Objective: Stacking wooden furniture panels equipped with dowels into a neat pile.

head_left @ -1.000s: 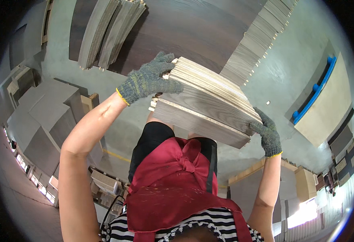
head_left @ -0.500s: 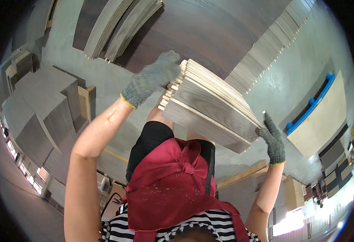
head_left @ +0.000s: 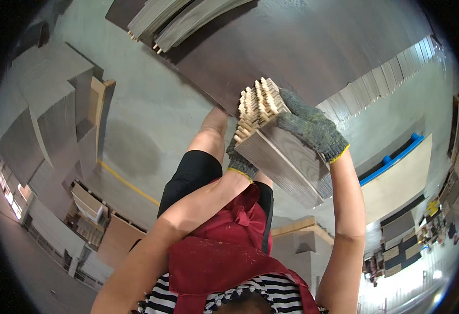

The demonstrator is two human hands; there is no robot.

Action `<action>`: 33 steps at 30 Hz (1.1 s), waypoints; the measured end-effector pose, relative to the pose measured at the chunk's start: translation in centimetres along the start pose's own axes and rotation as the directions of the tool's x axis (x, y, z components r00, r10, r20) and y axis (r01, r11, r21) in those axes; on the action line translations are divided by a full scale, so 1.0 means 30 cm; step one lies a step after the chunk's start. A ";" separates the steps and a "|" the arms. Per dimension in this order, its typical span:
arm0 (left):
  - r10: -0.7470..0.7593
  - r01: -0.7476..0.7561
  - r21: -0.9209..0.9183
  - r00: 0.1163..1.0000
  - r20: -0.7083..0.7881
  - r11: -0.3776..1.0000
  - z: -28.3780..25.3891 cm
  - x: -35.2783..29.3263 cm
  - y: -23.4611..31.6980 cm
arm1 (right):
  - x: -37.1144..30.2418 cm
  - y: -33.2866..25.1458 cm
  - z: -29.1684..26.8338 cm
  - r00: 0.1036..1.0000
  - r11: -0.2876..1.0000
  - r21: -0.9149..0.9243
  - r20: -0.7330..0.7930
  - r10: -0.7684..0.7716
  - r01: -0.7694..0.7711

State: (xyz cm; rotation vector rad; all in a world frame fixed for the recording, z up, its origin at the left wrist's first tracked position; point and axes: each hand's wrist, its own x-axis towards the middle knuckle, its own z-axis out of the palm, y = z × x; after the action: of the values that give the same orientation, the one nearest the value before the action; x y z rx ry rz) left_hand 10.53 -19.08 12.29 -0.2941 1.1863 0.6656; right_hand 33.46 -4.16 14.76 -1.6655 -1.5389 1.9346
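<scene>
A stack of grey wood-grain boards [head_left: 282, 161], with pale wooden dowels poking from its near-left end, is held tilted in front of my body. My left hand [head_left: 242, 161], in a grey knit glove with a yellow cuff, grips the stack's lower left side, its fingers mostly hidden behind the boards. Over the opposite side lies my right hand [head_left: 313, 128], gloved alike, with its fingers wrapped round the boards close to the dowel end. Just beyond the stack is a large dark brown tabletop [head_left: 271, 39].
Two long piles of doweled boards [head_left: 198, 23] rest on the tabletop's far left. A row of similar boards [head_left: 378, 81] lines its right edge. Large grey panel stacks [head_left: 52, 99] stand at left. To the right is a pale board with a blue edge [head_left: 397, 172].
My left hand has come down from above the dowel end to the stack's lower left side. My right hand has moved from the far lower end up toward the dowels.
</scene>
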 end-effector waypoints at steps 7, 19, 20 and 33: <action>-0.004 0.005 -0.029 1.000 0.012 1.000 0.003 -0.005 -0.033 | -0.013 -0.056 -0.010 0.997 0.997 0.036 0.039 0.069 -0.071; 0.003 -0.003 -0.007 1.000 0.014 1.000 0.011 0.007 -0.068 | -0.016 -0.040 -0.005 0.998 0.998 0.010 0.012 0.062 -0.063; 0.002 -0.002 -0.008 1.000 0.013 1.000 0.011 0.007 -0.071 | -0.020 -0.040 -0.010 0.995 0.995 0.015 0.015 0.096 -0.096; 0.019 -0.019 0.010 1.000 -0.007 1.000 0.006 0.003 -0.100 | -0.160 -0.064 0.037 0.981 0.986 0.065 -0.114 0.159 -0.153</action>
State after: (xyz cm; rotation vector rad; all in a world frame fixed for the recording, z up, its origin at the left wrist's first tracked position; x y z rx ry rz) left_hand 12.54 -21.30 11.88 -0.2774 1.2003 0.6752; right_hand 33.45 -7.18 19.10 -1.8907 -1.3354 1.8934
